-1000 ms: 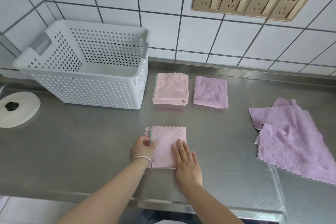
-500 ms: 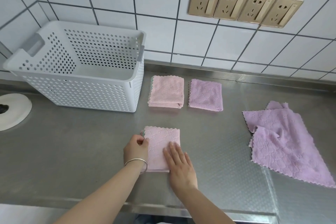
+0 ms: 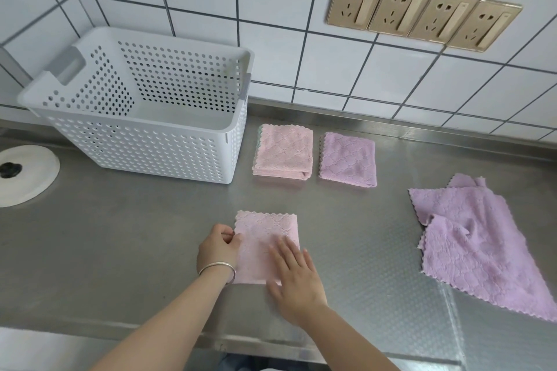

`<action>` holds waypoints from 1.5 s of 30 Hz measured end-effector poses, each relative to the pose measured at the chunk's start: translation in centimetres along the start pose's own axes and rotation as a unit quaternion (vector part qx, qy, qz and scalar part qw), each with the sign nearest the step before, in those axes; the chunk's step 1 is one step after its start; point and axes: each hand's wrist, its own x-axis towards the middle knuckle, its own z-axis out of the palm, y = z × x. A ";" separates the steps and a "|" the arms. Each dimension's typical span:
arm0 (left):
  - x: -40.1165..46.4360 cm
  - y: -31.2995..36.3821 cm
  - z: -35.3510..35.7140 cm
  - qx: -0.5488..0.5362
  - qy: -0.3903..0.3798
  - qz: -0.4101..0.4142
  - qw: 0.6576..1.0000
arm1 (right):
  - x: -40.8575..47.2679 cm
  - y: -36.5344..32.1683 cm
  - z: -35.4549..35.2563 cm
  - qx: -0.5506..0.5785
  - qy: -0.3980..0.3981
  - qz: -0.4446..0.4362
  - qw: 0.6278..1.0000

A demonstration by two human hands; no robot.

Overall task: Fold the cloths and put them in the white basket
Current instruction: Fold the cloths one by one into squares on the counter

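A folded pink cloth (image 3: 265,235) lies on the steel counter in front of me. My left hand (image 3: 218,245) pinches its left edge, fingers curled. Flat on the cloth's lower right part rests my right hand (image 3: 294,277), fingers spread. Behind it lie a folded pink cloth (image 3: 283,150) and a folded purple cloth (image 3: 348,159), side by side. An unfolded purple cloth (image 3: 479,244) lies spread at the right. The white perforated basket (image 3: 135,144) stands at the back left with nothing visible inside.
A white round lid with a black knob (image 3: 22,175) sits at the far left. Several gold wall sockets (image 3: 422,10) are set in the tiled wall. The counter's front edge (image 3: 271,343) runs just below my forearms.
The view has shifted slightly, so everything sits a little further left in the picture. My hands stay on the near pink cloth, the left one pinching its edge a bit tighter.
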 end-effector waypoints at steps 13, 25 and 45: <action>-0.3 -2.7 1.3 0.423 -0.036 0.300 0.854 | 3.6 2.5 -0.2 -0.019 -0.147 0.023 0.989; -0.8 -1.5 -0.4 0.239 0.081 0.072 0.965 | 2.9 2.7 -2.5 0.051 -0.008 0.177 0.983; -1.3 14.0 3.2 -0.038 -0.036 0.179 0.983 | 5.4 11.7 -10.6 0.451 0.062 0.370 0.810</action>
